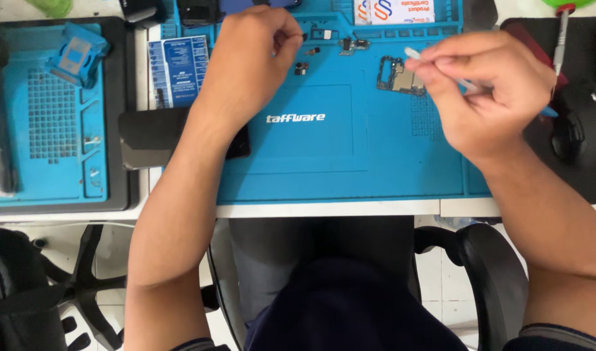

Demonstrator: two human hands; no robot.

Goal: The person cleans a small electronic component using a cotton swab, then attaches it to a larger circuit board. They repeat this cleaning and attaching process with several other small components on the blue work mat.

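Note:
My left hand (pixel 252 62) reaches over the blue repair mat (pixel 311 156), fingers pinched together near small dark parts (pixel 302 67) at the mat's top; whether it holds one I cannot tell. My right hand (pixel 486 91) is closed around a thin white and blue tool (pixel 415 54), its tip beside a small circuit board (pixel 397 76) lying on the mat. A dark phone body (pixel 152 136) lies under my left forearm at the mat's left edge.
A second blue mat (pixel 51 130) with a blue holder (pixel 77 53) sits on the left. A blue card (pixel 178 68) lies by the mat. A black mouse (pixel 581 127) and a screwdriver (pixel 559 39) sit on the right. The chair and my lap are below the table edge.

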